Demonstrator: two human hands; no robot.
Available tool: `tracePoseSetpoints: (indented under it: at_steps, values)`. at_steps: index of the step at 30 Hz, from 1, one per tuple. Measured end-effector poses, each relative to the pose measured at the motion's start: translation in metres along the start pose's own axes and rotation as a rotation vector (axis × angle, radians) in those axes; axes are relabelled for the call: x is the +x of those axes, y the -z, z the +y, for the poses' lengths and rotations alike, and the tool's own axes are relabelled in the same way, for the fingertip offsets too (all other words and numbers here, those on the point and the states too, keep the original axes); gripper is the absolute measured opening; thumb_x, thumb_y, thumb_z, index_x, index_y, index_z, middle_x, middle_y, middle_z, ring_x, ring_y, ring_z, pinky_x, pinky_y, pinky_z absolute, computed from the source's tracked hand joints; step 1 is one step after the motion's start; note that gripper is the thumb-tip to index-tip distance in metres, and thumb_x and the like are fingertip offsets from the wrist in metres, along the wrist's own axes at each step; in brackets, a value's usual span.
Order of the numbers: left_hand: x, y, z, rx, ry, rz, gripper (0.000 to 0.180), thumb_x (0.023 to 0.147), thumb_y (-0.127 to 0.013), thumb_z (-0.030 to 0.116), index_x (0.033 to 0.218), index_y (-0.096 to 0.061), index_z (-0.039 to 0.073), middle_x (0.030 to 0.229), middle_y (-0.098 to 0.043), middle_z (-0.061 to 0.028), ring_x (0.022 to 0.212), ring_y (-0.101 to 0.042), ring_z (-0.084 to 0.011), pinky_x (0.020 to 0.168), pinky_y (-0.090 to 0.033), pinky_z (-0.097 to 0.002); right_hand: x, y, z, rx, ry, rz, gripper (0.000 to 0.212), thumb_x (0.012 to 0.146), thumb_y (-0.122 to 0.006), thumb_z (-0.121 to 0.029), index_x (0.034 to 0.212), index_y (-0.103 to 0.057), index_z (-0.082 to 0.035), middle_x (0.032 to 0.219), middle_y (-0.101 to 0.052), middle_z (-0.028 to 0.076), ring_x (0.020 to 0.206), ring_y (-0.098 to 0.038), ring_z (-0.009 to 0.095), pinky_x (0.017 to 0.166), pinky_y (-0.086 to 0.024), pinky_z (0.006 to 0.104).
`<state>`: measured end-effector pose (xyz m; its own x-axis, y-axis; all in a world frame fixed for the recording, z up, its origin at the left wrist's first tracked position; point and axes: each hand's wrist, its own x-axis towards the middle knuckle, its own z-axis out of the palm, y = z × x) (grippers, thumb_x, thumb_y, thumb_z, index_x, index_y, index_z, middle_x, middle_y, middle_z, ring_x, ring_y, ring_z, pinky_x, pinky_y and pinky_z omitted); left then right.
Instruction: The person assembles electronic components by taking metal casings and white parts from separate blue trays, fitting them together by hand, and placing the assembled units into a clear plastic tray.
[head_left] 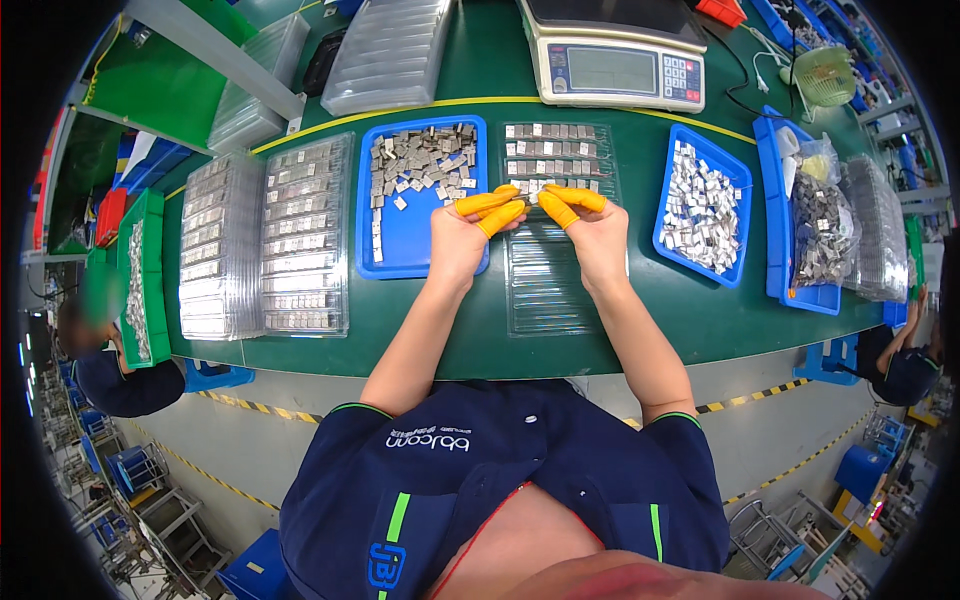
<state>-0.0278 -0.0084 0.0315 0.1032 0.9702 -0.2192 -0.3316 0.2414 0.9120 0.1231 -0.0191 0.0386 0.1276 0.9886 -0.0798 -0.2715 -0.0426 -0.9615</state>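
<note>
Yellow finger cots cover the fingertips of both my hands. My left hand (pixel 466 228) and my right hand (pixel 596 230) meet over a clear plastic tray (pixel 556 290), thumbs and fingers pinched together. Between the fingertips shows a small metal part (pixel 531 198), mostly hidden; its exact kind cannot be made out. Small silver-and-white parts fill the tray's far rows, while its near slots hold none. To the left, a blue bin (pixel 400 250) carries loose grey metal parts, a few lined up in a column. At right stands a blue bin (pixel 745 205) of small white parts.
Stacked clear trays (pixel 220 250) and a filled tray (pixel 305 240) lie at left, beside a green bin (pixel 152 290). A weighing scale (pixel 615 70) stands at the back. Far right are a blue crate (pixel 815 297) with bagged parts and more trays (pixel 878 230). People sit at both sides.
</note>
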Motion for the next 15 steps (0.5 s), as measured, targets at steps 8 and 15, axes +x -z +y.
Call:
tracePoseSetpoints:
  at_steps: [8, 15]
  values:
    - [0.0, 0.003, 0.003, 0.002, 0.044, -0.042, 0.023, 0.075, -0.061, -0.001, 0.097, -0.058, -0.009, 0.088, -0.062, -0.0152, 0.075, -0.063, -0.0197, 0.067, -0.051, -0.0244, -0.011, -0.01, 0.014, 0.149, 0.054, 0.118, 0.017, 0.072, -0.064, 0.004, 0.088, -0.063, 0.004, 0.09, -0.062, 0.009, 0.08, -0.058, 0.012, 0.075, -0.045, 0.0237]
    - [-0.003, 0.011, 0.004, 0.026, -0.02, -0.058, 0.02, 0.075, -0.061, -0.001, 0.094, -0.059, -0.009, 0.086, -0.063, -0.0143, 0.072, -0.062, -0.0182, 0.066, -0.051, -0.0254, -0.009, 0.008, -0.003, -0.012, -0.13, -0.169, 0.015, 0.073, -0.065, 0.0, 0.088, -0.063, 0.002, 0.089, -0.062, 0.006, 0.08, -0.058, 0.012, 0.074, -0.045, 0.0225]
